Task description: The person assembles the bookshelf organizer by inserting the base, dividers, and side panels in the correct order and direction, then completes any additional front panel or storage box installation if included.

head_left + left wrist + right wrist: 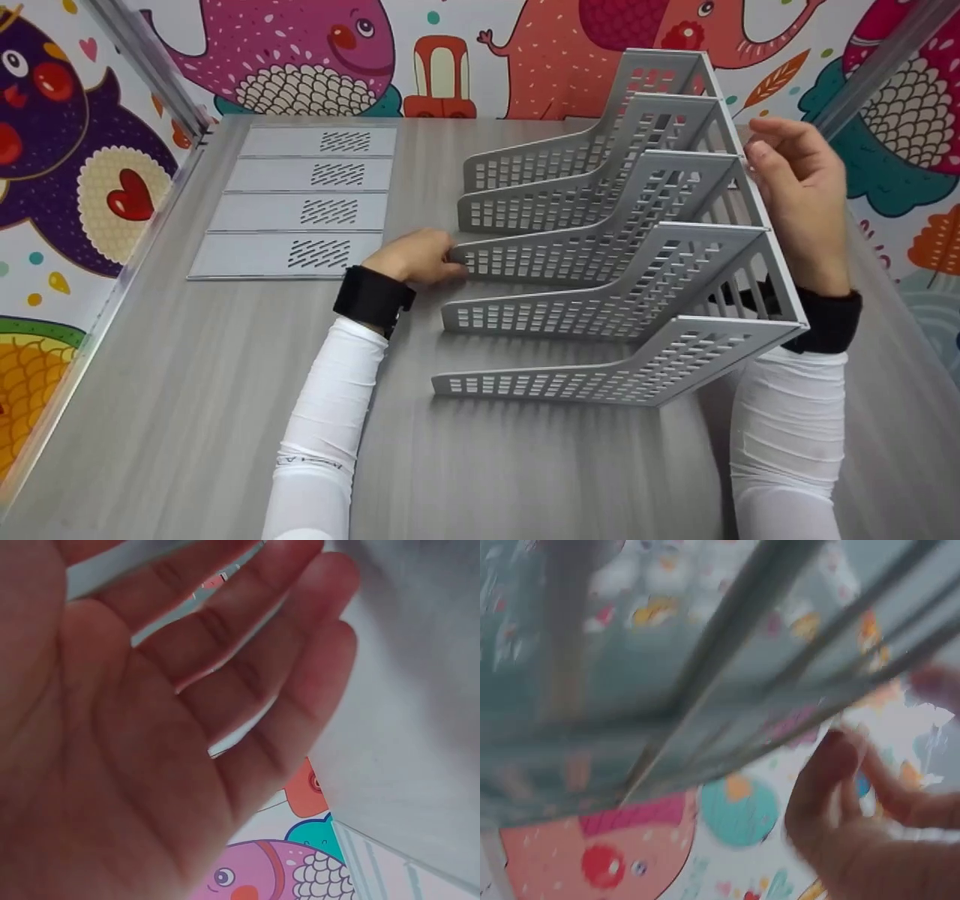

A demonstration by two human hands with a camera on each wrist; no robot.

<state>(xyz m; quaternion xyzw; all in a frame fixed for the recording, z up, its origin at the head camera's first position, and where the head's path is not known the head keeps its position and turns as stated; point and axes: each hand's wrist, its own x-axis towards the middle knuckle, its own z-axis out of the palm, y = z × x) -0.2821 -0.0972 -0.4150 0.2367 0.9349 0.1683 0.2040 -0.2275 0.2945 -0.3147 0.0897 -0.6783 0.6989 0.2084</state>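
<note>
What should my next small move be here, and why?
I'd probably take your left hand off the middle divider and reach for the closest flat panel: five dividers already stand along the rack, while all four panels lie apart from it. Your right hand is by the back edge, so it could perhaps steady things.

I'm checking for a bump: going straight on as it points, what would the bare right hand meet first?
Probably the upper back edge of the gray, perforated, five-divider rack; the bare right hand points toward it. Depth is unclear, so they may already touch.
</note>
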